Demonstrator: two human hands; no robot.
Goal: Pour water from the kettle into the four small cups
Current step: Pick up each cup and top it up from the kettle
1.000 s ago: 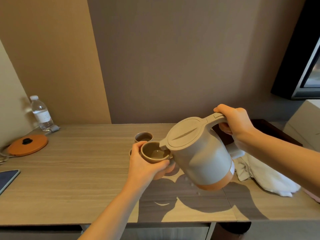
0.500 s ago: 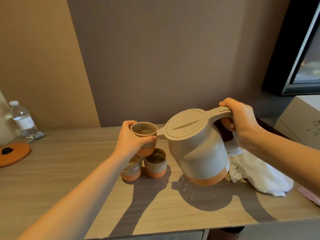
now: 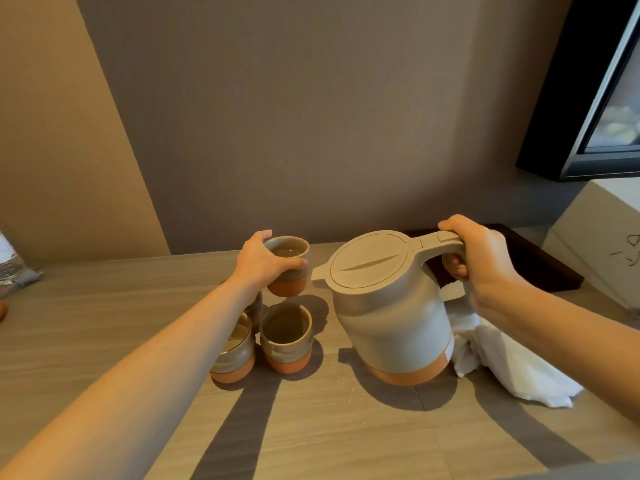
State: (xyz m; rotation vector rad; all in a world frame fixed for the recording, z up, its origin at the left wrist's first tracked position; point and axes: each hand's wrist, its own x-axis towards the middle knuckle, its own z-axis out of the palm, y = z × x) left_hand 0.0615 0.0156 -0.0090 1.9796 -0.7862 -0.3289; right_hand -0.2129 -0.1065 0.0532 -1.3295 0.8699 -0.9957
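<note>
Kettle upright, spout toward held cup

I see the left hand gripping a small cup aloft; a second cup and a third cup stand below it. The right hand grips the kettle by its handle.

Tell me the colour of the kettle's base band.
Terracotta orange; the band sits under the beige-grey kettle body. Head view shows it best.
</note>
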